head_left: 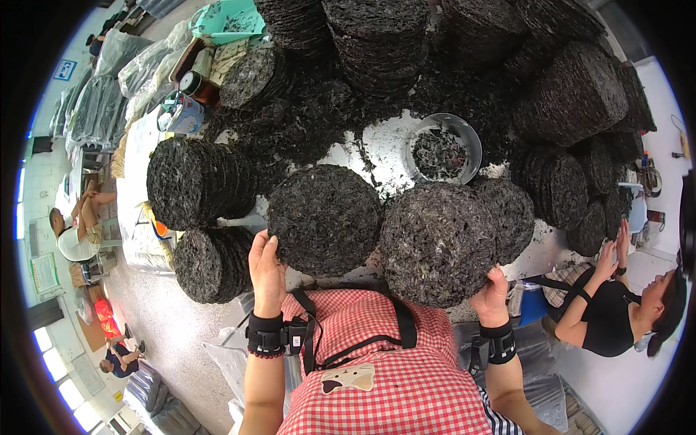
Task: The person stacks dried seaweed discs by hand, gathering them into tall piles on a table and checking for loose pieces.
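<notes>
A dark, round sheet of dried seaweed is pinched at its lower left edge by my left hand, its flat face turned toward me. Paler and greyer, a second dried seaweed round stands upright beside it, gripped at its lower right edge by my right hand. The edges of the two rounds almost meet. Partly hidden behind the right one is another seaweed round. Just beyond them, a round metal tin holds loose scraps.
Tall seaweed stacks rise along the far side, with more stacks at left and right. Loose seaweed flakes cover the metal tabletop. A can and green basket sit far left. A co-worker works at right.
</notes>
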A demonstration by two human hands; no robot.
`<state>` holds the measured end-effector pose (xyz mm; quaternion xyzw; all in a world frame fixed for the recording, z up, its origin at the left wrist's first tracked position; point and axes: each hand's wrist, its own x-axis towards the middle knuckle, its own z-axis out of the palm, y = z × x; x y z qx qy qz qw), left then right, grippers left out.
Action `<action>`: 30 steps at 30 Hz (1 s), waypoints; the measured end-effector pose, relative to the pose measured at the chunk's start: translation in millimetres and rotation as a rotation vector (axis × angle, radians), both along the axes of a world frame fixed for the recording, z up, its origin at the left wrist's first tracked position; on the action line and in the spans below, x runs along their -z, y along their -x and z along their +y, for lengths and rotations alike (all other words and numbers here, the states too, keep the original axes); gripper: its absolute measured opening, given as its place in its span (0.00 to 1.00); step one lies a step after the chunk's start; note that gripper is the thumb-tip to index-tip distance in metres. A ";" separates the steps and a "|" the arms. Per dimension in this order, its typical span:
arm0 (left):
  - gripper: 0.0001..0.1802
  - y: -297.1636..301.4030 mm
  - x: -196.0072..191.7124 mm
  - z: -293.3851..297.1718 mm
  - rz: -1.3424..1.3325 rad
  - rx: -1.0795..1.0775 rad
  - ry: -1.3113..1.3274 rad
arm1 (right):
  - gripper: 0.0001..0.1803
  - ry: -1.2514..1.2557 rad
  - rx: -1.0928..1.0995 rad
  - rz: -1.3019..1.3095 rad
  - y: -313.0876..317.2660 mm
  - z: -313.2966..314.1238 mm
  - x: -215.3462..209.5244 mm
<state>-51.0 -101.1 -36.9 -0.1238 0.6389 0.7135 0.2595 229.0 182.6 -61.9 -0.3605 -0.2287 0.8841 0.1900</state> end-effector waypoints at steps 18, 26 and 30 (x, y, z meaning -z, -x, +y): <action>0.15 1.1 17.3 -5.2 0.484 0.170 0.596 | 0.37 -0.005 0.017 -0.029 0.5 -4.2 2.7; 0.10 -7.5 -11.9 26.1 0.852 0.296 0.800 | 0.32 -0.023 0.008 -0.016 -0.3 -4.3 1.0; 0.09 -13.1 -21.5 37.8 0.909 0.352 0.793 | 0.32 -0.004 0.015 -0.004 -1.7 -3.2 -0.1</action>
